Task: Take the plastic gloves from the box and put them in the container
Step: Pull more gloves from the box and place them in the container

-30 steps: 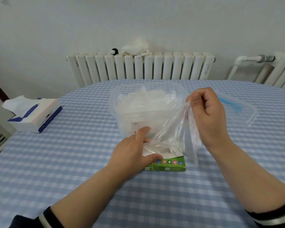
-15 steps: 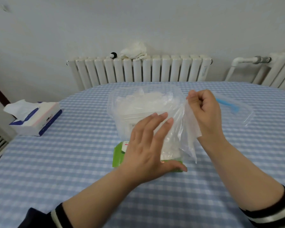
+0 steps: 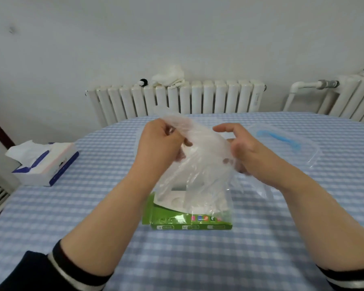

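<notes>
— Tissues are seen first at the far left: a tissue box [image 3: 44, 164] is set on the blue-checked tablecloth [image 3: 93, 206], with one white sheet drawn up from its slot; what is met next?

— A left hand [image 3: 160, 148] is raised above the middle of the table; its fingers are curled and a clear plastic glove [image 3: 198, 164] is pinched at its upper edge; the sleeve below is dark with pale stripes.

— And how is the glove itself held?

— It is stretched between both hands and hung down as a thin crumpled sheet; its lower part is draped in front of the green box [image 3: 189, 219], which is laid flat on the cloth just below the hands; whether the film touches the box cannot be told.

— What is found on the right?

— A right hand [image 3: 246, 152] is placed at the glove's other edge; the film is gripped by thumb and lower fingers, while the index finger is held out loosely; beyond it, further right, a clear lid [image 3: 292, 143] with a blue strip is laid on the cloth.

— Is the container seen?

— It is mostly hidden behind the hands and the film; only a faint clear edge is made out there; against the wall a white radiator [image 3: 177, 97] is stood, with a white cloth [image 3: 169, 77] laid on top.
</notes>
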`<action>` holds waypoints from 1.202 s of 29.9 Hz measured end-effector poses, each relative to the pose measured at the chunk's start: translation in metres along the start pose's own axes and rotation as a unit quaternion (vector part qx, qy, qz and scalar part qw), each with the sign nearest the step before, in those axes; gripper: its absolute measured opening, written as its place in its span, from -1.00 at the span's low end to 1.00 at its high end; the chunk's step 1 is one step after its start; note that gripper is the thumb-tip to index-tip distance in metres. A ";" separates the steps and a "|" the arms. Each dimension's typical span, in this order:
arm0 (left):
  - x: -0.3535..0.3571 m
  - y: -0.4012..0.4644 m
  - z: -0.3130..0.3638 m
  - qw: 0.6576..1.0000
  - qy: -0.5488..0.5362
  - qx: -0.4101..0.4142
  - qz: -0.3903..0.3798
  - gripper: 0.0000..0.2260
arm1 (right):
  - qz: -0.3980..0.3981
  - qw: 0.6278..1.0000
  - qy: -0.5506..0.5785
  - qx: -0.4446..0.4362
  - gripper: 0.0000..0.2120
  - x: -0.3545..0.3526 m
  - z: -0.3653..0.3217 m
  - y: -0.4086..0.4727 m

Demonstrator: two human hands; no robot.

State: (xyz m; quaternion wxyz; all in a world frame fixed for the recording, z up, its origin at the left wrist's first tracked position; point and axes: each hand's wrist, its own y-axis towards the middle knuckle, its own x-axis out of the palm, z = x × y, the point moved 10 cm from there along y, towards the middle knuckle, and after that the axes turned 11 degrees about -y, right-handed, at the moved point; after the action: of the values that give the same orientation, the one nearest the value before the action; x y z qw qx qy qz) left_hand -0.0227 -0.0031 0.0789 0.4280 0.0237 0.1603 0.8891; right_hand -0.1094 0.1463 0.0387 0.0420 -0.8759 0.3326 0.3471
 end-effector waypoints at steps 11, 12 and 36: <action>-0.001 0.023 -0.027 0.985 0.159 -0.025 -0.061 -0.82 | 0.132 0.981 0.122 0.076 -0.77 -0.029 0.018 0.007; -0.001 0.021 -0.023 0.986 0.158 0.004 -0.051 -0.74 | 0.125 0.978 0.147 0.081 -0.77 -0.028 0.017 0.008; -0.020 0.094 -0.040 0.962 0.270 0.037 0.009 -0.72 | 0.263 0.879 -0.382 0.111 -0.56 -0.097 -0.007 0.109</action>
State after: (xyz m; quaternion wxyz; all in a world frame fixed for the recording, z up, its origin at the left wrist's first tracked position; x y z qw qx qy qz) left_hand -0.0881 -0.0838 0.0719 0.3591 -0.2001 0.3026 0.8599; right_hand -0.2246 0.1133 0.1230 0.1699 -0.5449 0.5453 0.6139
